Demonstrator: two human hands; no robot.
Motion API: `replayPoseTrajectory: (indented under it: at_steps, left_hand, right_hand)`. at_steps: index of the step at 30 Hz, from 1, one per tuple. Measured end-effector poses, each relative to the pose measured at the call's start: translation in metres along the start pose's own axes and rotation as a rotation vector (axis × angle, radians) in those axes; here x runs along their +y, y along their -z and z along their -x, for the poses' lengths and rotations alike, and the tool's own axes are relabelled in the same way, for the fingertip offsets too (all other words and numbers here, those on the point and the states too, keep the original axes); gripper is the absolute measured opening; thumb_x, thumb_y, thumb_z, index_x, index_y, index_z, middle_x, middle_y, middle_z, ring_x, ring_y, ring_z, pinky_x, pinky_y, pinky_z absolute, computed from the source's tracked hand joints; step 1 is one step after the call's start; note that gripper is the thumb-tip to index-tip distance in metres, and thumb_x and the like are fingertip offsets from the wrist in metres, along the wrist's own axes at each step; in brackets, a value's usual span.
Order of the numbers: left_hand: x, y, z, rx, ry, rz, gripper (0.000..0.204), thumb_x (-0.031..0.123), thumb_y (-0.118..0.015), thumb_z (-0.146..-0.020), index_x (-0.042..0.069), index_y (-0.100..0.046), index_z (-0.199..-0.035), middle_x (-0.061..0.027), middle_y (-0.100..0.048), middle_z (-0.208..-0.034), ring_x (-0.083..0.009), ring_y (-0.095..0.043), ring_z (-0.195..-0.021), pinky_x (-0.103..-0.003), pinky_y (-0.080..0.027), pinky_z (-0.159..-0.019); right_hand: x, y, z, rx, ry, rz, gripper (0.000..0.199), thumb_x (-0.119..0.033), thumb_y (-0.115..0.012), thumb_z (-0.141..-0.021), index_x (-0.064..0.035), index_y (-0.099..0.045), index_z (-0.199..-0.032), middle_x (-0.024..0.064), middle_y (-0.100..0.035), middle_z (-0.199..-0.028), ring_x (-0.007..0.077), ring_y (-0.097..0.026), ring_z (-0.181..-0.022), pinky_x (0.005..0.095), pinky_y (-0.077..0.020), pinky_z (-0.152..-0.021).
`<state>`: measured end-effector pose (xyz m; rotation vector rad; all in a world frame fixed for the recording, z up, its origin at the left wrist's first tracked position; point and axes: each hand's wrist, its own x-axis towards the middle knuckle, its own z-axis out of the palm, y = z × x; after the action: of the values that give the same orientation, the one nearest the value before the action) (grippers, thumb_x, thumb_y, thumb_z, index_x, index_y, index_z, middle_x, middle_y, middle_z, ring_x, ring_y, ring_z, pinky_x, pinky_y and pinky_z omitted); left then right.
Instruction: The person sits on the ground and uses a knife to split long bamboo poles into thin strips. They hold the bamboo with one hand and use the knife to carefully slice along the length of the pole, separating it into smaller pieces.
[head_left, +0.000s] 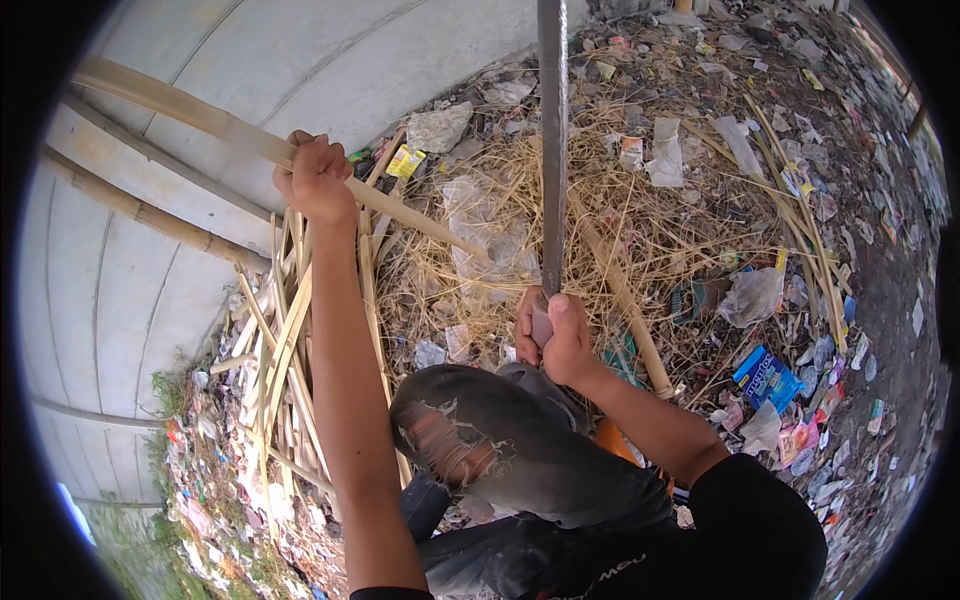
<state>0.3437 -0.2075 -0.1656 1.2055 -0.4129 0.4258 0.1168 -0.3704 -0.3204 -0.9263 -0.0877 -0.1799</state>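
The dirt ground point(890, 300) lay strewn with dry straw point(640, 215), plastic wrappers point(665, 150), a blue packet point(768, 378) and split bamboo strips point(285, 340).

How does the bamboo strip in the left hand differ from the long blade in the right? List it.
1. The bamboo strip is pale tan; the long blade is dark grey metal.
2. The strip slants across the picture from upper left toward the straw; the blade runs nearly straight up to the top edge.
3. The left hand grips the strip partway along; the right hand grips the blade at its lower end.
Both are long, narrow and held in a closed fist.
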Motion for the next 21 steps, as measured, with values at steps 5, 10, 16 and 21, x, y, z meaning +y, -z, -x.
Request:
replayPoseTrajectory:
  at_steps: [5, 10, 16, 21]
  left_hand:
    - [-0.01, -0.002, -0.001, 0.024, 0.002, -0.007, 0.019, 0.01, -0.058, -0.081, 0.009, -0.041, -0.072, 0.0019, -0.033, -0.059, -0.0087, -0.031, -0.051, -0.027, -0.025, -0.047]
    - [-0.005, 0.0, 0.008, -0.004, -0.006, -0.037, 0.019, 0.011, -0.059, -0.081, 0.01, -0.042, -0.072, 0.0019, -0.034, -0.06, -0.0087, -0.032, -0.051, -0.027, -0.026, -0.047]
    - [-0.009, -0.019, 0.003, -0.011, -0.002, -0.023, 0.02, 0.011, -0.059, -0.081, 0.01, -0.041, -0.071, 0.0023, -0.033, -0.059, -0.0085, -0.031, -0.051, -0.027, -0.026, -0.047]
    - [-0.011, -0.008, -0.001, -0.008, -0.007, -0.035, 0.02, 0.01, -0.058, -0.081, 0.01, -0.041, -0.071, 0.0022, -0.033, -0.059, -0.0083, -0.03, -0.05, -0.027, -0.025, -0.047]
  right_hand:
    - [0.07, 0.069, 0.026, 0.169, -0.85, 0.183, 0.064, -0.065, -0.042, -0.101, -0.0075, -0.048, -0.074, 0.0008, -0.038, -0.053, 0.0127, -0.039, -0.042, 0.0313, -0.0345, -0.043]
    - [0.014, 0.034, 0.002, 0.118, -0.797, 0.112, 0.066, -0.068, -0.04, -0.1, -0.0076, -0.048, -0.074, 0.0016, -0.04, -0.053, 0.013, -0.038, -0.042, 0.032, -0.0357, -0.043]
    - [0.026, 0.016, 0.007, 0.017, 0.046, 0.035, 0.069, -0.073, -0.039, -0.098, -0.0086, -0.046, -0.075, 0.0019, -0.039, -0.052, 0.0142, -0.041, -0.044, 0.0316, -0.0373, -0.045]
    - [0.067, 0.065, 0.019, 0.29, -1.136, -0.019, 0.068, -0.075, -0.045, -0.095, -0.0096, -0.045, -0.076, 0.0, -0.037, -0.055, 0.013, -0.036, -0.042, 0.0325, -0.0357, -0.045]
